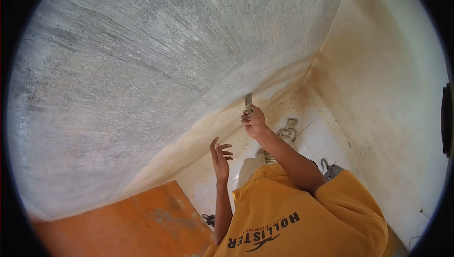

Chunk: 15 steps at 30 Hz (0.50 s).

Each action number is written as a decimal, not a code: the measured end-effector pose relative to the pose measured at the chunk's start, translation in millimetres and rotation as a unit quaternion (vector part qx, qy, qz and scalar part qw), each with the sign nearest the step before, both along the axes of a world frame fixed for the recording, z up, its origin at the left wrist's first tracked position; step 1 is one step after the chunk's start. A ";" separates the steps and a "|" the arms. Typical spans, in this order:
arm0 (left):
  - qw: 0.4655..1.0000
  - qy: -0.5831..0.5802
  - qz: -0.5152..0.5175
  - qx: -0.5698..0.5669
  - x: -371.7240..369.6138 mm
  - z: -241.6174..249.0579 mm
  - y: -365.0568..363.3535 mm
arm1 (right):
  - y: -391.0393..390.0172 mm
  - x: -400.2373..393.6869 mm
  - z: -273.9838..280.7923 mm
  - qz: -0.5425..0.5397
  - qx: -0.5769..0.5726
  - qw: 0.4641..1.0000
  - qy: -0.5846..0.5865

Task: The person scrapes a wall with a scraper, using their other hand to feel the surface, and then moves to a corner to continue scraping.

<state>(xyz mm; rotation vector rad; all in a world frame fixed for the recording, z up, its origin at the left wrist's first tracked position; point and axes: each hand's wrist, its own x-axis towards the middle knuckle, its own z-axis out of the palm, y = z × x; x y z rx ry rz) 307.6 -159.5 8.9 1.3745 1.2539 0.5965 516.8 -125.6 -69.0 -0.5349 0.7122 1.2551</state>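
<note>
My right hand [254, 119] is closed around the handle of a putty knife [248, 99]. The short, flat metal blade points up toward the lower part of the wall, its tip right at the edge of the grey coating. Most of the handle is hidden by my fingers. Lower and to the left, my left hand [220, 158] hangs in the air with fingers spread and nothing in it. The wall [165, 53] before me has a rough, streaked grey surface, with a smoother beige strip [177, 150] along its bottom.
An orange, scuffed flat surface [127, 221] stands at lower left against the wall. At right, a beige, stained side wall [378, 82] meets the grey one in a corner. Crumbs lie on the white tiled floor [309, 127] around my shoes [288, 129]. A dark object [332, 169] sits beside me.
</note>
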 end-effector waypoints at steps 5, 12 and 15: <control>0.999 -0.018 -0.024 0.026 -13.4 2.6 27.2 | -6.4 10.9 -30.1 -0.057 0.074 0.995 0.020; 0.987 0.006 -0.092 0.132 -33.3 10.2 62.6 | -25.0 8.2 -59.0 -0.058 0.081 0.995 0.020; 0.967 0.038 -0.119 0.222 -45.3 20.9 72.7 | -10.8 -4.6 -41.8 -0.084 0.020 0.996 -0.028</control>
